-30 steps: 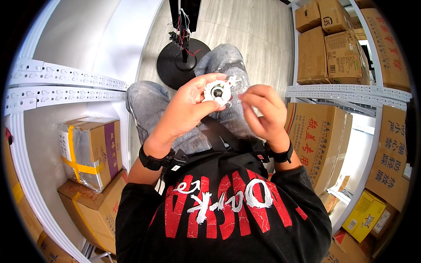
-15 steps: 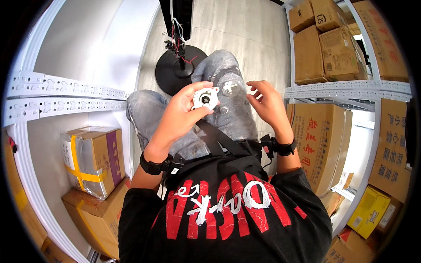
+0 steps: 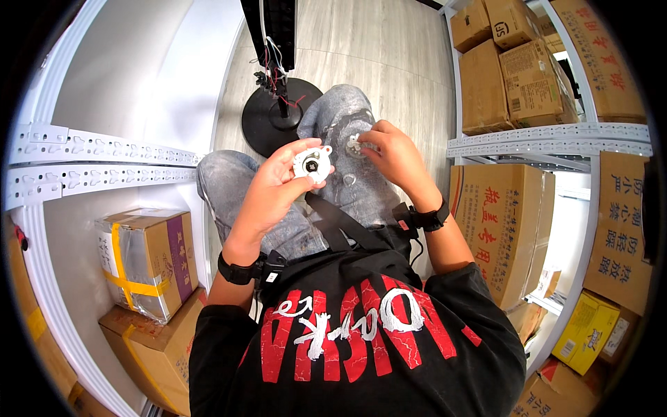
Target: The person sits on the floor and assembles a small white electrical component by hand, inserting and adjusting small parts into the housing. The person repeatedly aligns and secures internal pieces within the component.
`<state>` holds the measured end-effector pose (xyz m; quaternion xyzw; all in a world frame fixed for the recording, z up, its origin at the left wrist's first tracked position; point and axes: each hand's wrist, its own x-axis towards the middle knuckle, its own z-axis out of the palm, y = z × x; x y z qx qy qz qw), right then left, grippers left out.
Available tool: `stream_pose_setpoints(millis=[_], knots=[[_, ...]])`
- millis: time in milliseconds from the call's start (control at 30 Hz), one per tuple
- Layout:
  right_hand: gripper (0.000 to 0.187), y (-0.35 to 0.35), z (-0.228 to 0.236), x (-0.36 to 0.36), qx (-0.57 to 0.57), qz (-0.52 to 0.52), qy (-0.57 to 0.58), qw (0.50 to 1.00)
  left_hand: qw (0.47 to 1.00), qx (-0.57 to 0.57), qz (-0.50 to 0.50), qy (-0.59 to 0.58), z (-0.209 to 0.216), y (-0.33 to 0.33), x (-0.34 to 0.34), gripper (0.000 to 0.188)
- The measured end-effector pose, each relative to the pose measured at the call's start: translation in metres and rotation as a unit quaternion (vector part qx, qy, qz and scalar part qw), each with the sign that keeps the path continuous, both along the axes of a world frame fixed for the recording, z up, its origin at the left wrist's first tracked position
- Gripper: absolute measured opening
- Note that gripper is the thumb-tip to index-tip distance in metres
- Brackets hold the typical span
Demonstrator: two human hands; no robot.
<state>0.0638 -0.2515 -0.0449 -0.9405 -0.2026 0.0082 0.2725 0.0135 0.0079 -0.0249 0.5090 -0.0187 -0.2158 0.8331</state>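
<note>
My left hand point(image 3: 274, 182) is closed on a round white plastic housing point(image 3: 301, 169), gripped by its edge over my lap. The housing has small lugs on its rim and a dark round centre facing up. On my right thigh lies a small white branched plastic piece point(image 3: 353, 143) with a greyish round patch around it. The bent fingers of my right hand point(image 3: 392, 154) pinch at its right side, partly hiding it. Whether the piece is lifted off the jeans I cannot tell.
A black stand with a round base point(image 3: 258, 118) and loose wires rises just ahead of my knees. White metal shelving point(image 3: 104, 163) flanks me on the left, holding a taped carton point(image 3: 149, 260). More cartons point(image 3: 500, 229) and a yellow box point(image 3: 586, 332) fill the right shelves.
My right hand has moved left and down onto the white piece on my thigh, its fingers closing at it. The left hand, still holding the housing, has shifted slightly left and down.
</note>
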Motion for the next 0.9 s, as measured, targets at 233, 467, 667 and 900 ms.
stream_pose_setpoints(millis=[233,467,667,900], knots=[[0.019,0.012,-0.011,0.009,-0.037,0.042,-0.022,0.998,1.000,0.016,-0.008,-0.002,0.000,0.003,0.002,0.056],[0.008,0.014,-0.024,0.009,-0.077,0.054,-0.085,0.992,1.000,0.022,-0.010,-0.003,0.002,0.003,0.003,0.057],[0.008,0.010,-0.038,0.011,-0.062,0.068,-0.124,0.988,0.999,0.050,-0.003,0.017,0.008,-0.001,0.003,0.059],[0.008,0.007,-0.037,0.004,-0.007,0.049,-0.088,0.995,0.999,0.043,-0.015,0.013,0.011,-0.005,0.006,0.056]])
